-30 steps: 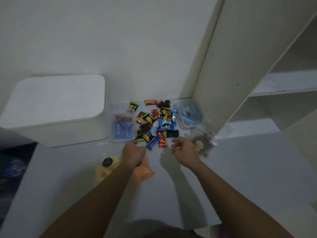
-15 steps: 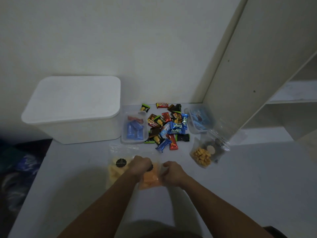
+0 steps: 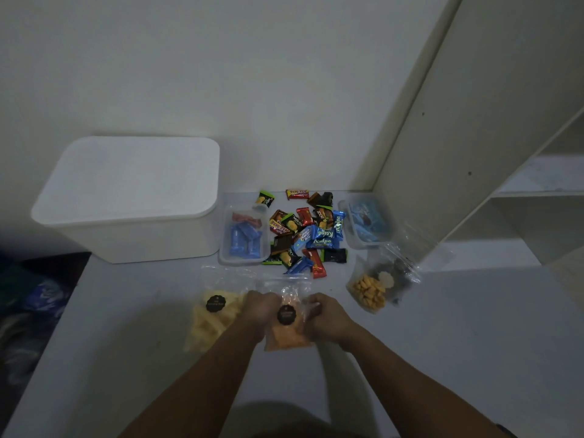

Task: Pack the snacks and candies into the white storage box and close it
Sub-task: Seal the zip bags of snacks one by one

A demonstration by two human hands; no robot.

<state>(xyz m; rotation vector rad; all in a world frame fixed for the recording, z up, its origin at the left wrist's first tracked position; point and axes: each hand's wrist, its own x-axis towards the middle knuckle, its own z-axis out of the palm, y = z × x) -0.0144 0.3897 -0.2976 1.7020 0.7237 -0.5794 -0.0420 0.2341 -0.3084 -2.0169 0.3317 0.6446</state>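
The white storage box (image 3: 126, 216) stands at the left against the wall with its lid on. A clear bag of orange snacks (image 3: 286, 335) with a round black label is gripped on both sides, by my left hand (image 3: 259, 308) and my right hand (image 3: 322, 314). Beside it on the left lies a bag of yellow snacks (image 3: 210, 324). A pile of small wrapped candies (image 3: 303, 235) sits behind the bags. Two clear tubs (image 3: 241, 238) (image 3: 366, 222) with blue packets flank the pile. A third bag of mixed snacks (image 3: 379, 282) lies at the right.
All of it rests on a pale grey surface (image 3: 458, 343). A white shelf unit (image 3: 505, 153) rises at the right, its side panel close to the right tub. Dark fabric (image 3: 28, 311) shows beyond the surface's left edge.
Both hands drew back from the candy pile towards me and took hold of the orange snack bag. The camera view shifted, so the box now shows further right.
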